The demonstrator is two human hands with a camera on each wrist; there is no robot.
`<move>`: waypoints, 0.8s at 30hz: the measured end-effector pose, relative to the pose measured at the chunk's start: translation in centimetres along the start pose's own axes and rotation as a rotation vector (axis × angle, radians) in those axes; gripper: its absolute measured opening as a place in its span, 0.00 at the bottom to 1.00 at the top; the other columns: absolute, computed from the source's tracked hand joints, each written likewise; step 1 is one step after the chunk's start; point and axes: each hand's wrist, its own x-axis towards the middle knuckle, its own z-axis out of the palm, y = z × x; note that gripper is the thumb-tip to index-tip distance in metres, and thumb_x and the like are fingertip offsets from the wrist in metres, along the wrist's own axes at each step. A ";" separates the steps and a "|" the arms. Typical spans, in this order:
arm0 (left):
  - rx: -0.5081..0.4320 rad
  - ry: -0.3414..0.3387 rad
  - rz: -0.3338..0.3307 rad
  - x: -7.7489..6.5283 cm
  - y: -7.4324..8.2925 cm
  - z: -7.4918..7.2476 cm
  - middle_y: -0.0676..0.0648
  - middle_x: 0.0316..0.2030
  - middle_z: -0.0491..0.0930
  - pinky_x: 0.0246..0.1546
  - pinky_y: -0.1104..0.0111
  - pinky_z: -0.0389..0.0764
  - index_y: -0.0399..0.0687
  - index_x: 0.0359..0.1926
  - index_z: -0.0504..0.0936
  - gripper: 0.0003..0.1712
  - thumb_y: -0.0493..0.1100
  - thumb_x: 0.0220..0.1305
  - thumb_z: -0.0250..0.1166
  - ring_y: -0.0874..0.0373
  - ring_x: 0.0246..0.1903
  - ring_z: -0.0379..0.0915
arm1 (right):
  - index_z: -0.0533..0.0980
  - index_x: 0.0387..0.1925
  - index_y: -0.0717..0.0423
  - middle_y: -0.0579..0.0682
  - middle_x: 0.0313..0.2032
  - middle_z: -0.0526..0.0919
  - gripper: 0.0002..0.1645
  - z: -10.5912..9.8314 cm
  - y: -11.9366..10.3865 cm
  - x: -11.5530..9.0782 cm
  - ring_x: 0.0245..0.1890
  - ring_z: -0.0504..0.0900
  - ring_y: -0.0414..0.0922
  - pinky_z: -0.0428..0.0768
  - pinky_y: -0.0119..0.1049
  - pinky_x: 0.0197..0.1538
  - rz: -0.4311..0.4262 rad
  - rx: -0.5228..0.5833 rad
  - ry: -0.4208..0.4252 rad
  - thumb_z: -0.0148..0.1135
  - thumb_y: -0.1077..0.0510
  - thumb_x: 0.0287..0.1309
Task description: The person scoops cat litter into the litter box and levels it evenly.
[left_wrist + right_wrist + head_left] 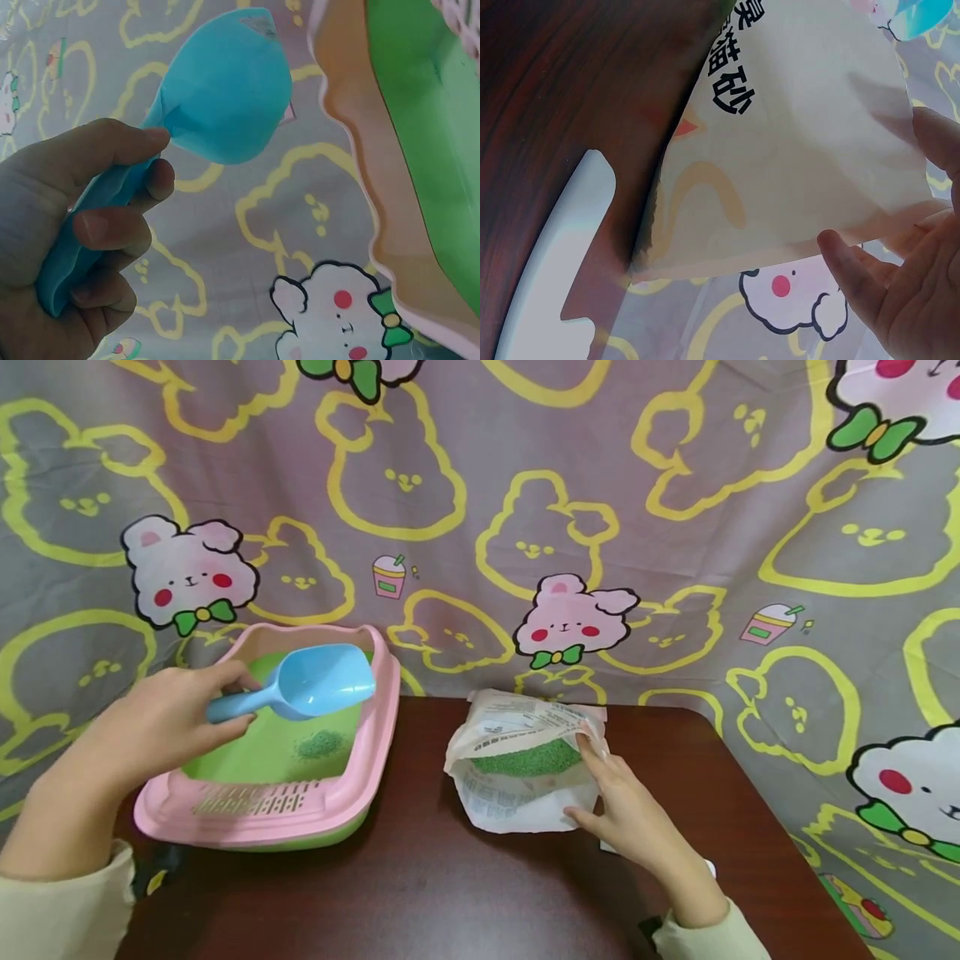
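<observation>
My left hand (pixel 153 718) grips the handle of a light-blue scoop (pixel 326 681), its fingers curled round it in the left wrist view. The scoop's bowl hangs over a pink-rimmed litter box (pixel 386 710) and looks bare inside. On the box's green floor lies a small heap of green litter granules (pixel 319 744). To the right, an opened white cat litter bag (pixel 517 806) shows more green litter (pixel 532 758) in its mouth. My right hand (pixel 626 802) touches the bag's right side with extended fingers, thumb apart from them.
Both the box and the bag stand on a dark brown table (pixel 435 893). Behind them hangs a grey curtain (pixel 465 452) with cartoon rabbits. A smooth white object (pixel 562 247), its kind unclear, lies beside the bag, mostly under my right forearm in the head view.
</observation>
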 end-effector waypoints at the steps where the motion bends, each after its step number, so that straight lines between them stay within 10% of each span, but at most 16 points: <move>1: -0.010 0.015 0.014 -0.1 0.3 0.1 0.51 0.30 0.84 0.24 0.68 0.72 0.48 0.41 0.81 0.15 0.38 0.52 0.74 0.63 0.22 0.67 | 0.58 0.74 0.63 0.59 0.77 0.54 0.56 0.0 0.0 0.0 0.63 0.71 0.59 0.75 0.54 0.59 -0.002 0.000 0.002 0.78 0.57 0.48; 15: -0.210 0.205 0.218 0.0 5.0 2.7 0.60 0.26 0.77 0.24 0.75 0.67 0.51 0.36 0.81 0.20 0.29 0.43 0.76 0.72 0.23 0.62 | 0.56 0.74 0.65 0.61 0.76 0.56 0.57 -0.1 0.2 0.0 0.62 0.71 0.58 0.74 0.54 0.61 -0.015 -0.011 0.019 0.77 0.57 0.48; 24: -0.309 0.146 0.233 -0.7 7.4 5.2 0.64 0.26 0.75 0.27 0.75 0.71 0.58 0.38 0.82 0.18 0.34 0.49 0.76 0.72 0.25 0.65 | 0.57 0.74 0.63 0.58 0.76 0.56 0.56 -0.2 0.3 0.0 0.62 0.72 0.57 0.75 0.53 0.60 -0.003 -0.015 0.001 0.78 0.56 0.48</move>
